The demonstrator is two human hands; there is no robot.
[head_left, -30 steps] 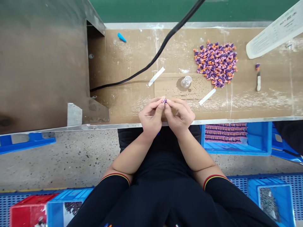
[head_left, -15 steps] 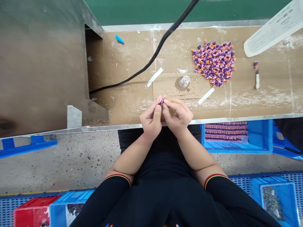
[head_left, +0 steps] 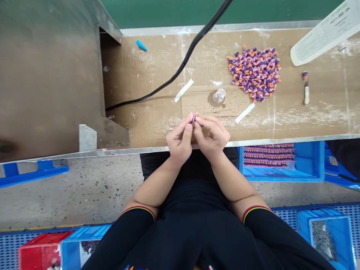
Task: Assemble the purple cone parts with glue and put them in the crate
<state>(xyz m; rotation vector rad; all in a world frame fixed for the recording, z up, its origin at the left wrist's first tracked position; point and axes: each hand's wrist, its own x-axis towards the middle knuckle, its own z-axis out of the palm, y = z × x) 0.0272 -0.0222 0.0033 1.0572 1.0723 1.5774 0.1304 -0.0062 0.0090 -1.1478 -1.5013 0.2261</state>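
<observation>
Between my fingertips is a small purple and pink piece [head_left: 192,119], partly hidden by the fingers. My left hand [head_left: 180,138] pinches its pink side, and my right hand [head_left: 211,135] grips the purple side. Both hands are closed, close together above the bench's front edge. Just beyond them a small clear plastic cup [head_left: 219,96] sits on a wet-spotted cardboard piece [head_left: 197,103]. To the right lies a heap of small purple, pink and orange pieces [head_left: 254,75], similar in colour to the held one.
Two white strips [head_left: 183,90] flank the cup. A black cable [head_left: 174,77] crosses from the metal housing [head_left: 50,82]. At right stand a translucent bottle [head_left: 317,37] and a white-handled tool [head_left: 306,93]. A blue crate [head_left: 309,161] with rows of pieces sits below the bench edge.
The hands keep nearly the same place and grip. The held piece appears turned very slightly between the fingertips; the view has shifted a little.
</observation>
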